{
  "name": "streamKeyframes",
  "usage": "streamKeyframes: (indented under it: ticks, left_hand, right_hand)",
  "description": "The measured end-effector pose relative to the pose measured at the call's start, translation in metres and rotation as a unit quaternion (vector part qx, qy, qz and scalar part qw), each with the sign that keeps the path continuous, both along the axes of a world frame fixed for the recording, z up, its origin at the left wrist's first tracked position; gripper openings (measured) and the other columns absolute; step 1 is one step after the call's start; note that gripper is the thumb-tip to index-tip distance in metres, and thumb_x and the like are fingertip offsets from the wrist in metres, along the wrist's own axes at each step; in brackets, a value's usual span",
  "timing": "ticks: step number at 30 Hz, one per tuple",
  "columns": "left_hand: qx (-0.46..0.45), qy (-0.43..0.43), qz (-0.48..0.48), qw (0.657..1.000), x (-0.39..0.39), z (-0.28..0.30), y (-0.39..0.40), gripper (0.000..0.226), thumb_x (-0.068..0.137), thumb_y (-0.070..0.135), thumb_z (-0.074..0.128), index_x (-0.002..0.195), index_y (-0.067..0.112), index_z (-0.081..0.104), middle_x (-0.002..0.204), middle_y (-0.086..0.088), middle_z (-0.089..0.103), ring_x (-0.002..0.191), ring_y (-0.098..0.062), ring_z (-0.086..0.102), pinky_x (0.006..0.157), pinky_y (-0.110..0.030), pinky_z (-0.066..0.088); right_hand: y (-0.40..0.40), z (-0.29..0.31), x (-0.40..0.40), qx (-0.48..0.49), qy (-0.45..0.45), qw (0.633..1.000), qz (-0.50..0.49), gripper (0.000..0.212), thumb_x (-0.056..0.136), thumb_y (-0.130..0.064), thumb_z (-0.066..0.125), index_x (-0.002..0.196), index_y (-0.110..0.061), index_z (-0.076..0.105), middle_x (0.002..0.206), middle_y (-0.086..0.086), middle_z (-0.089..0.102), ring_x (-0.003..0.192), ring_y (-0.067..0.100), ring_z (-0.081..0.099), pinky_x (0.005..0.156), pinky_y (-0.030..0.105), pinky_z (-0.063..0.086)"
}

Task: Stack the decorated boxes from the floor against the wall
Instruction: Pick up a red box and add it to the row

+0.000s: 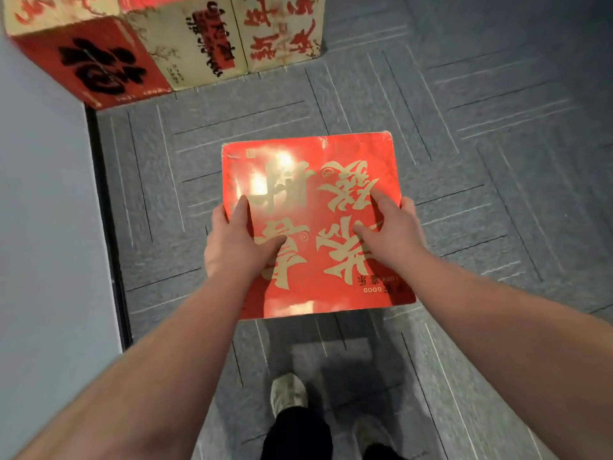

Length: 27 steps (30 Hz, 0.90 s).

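— Holding anything right now?

— Yes. You have the red box [315, 224] with gold characters up off the carpet [481, 154], its glossy top face toward you. Your left hand [237, 242] grips the box's left edge, thumb and forefinger spread on top, the other fingers tucked out of sight below. Your right hand [393, 232] grips the right edge the same way, fingers apart on the lid.

— Where is the box compared with the others?

— Well short of them. Beyond the box's far edge stand a red box with a black character [96, 64], against the wall [43, 210], then a cream box with black script [192, 44] just beside it, then a cream box with red characters [282, 28].

— And nearer than the box?

— Your shoes [288, 393], on the carpet below its near edge.
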<state>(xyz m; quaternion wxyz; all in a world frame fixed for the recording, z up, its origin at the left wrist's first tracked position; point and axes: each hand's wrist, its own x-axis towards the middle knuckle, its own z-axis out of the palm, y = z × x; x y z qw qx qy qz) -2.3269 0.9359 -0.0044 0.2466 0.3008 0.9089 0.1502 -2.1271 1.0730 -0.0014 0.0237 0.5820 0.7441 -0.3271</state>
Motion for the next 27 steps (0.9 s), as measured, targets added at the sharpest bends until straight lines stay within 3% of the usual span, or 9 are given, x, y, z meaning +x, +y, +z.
streamKeyframes:
  ticks: [9,18,22,27]
  left_hand:
    - [-0.011,-0.012,-0.019,1.000,-0.062,-0.018,0.182,0.090,0.064,0.059,0.074,0.140,0.039,0.031,0.144,-0.002,0.030,0.121,-0.029,0.049,0.090,-0.044,0.047]
    - [0.020,-0.027,-0.061,0.998,-0.104,-0.016,0.392,0.088,0.065,0.056,0.075,0.140,0.039,0.031,0.139,-0.001,0.033,0.116,-0.028,0.052,0.086,-0.042,0.049]
    - [0.020,-0.053,-0.064,0.996,-0.123,-0.021,0.478,0.089,0.066,0.057,0.074,0.141,0.040,0.030,0.142,0.001,0.031,0.115,-0.025,0.054,0.083,-0.041,0.051]
    - [0.032,-0.072,-0.084,0.993,-0.136,-0.022,0.587,0.088,0.068,0.055,0.074,0.143,0.041,0.030,0.143,0.001,0.033,0.119,-0.025,0.051,0.086,-0.039,0.049]
  right_hand:
    - [0.177,-0.020,-0.062,-0.028,0.009,0.999,-0.031,0.072,0.086,-0.040,0.067,0.148,-0.033,0.031,0.145,0.011,0.029,0.129,0.032,0.043,0.109,0.042,0.037]
    - [0.376,-0.012,-0.096,-0.017,-0.033,0.997,-0.068,0.069,0.086,-0.046,0.063,0.146,-0.041,0.029,0.145,0.005,0.029,0.129,0.029,0.041,0.103,0.050,0.042]
    - [0.457,-0.005,-0.114,0.008,-0.040,0.997,-0.067,0.066,0.087,-0.040,0.065,0.145,-0.033,0.035,0.141,0.013,0.034,0.123,0.031,0.048,0.100,0.045,0.046]
    - [0.561,-0.003,-0.122,0.013,-0.056,0.995,-0.087,0.064,0.088,-0.040,0.063,0.144,-0.032,0.034,0.143,0.010,0.030,0.126,0.031,0.043,0.105,0.047,0.041]
